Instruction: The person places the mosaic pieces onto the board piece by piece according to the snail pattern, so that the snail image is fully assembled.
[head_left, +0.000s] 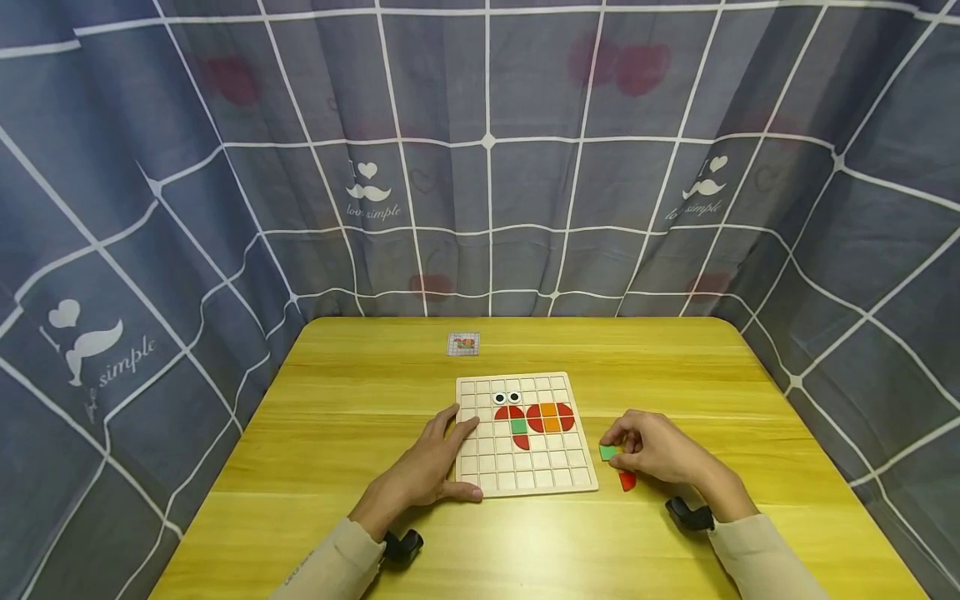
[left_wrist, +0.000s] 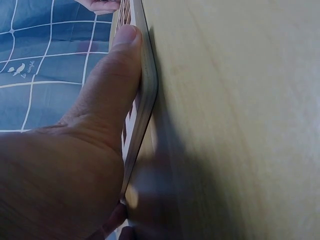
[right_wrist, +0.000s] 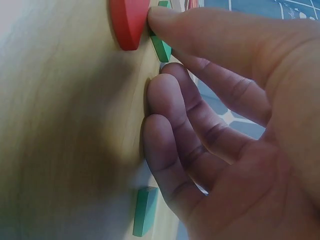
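Observation:
A wooden grid board (head_left: 525, 481) lies on the table, with red, orange and green pieces and two eye pieces set in it. My left hand (head_left: 424, 463) rests at its left side, fingers spread along that edge. In the left wrist view the thumb (left_wrist: 112, 75) lies on the board's rim. To the right of the board, my right hand (head_left: 660, 446) pinches a green square piece (head_left: 607, 452) at the tabletop. Close to the thumb is a red curved piece (head_left: 627, 481). Another green piece (right_wrist: 145, 212) appears below the fingers in the right wrist view.
A small picture card (head_left: 463, 344) with a similar coloured pattern lies beyond the board. The wooden table (head_left: 360, 367) ends at a grey-blue checked curtain (head_left: 450, 183) that hangs at the back and sides.

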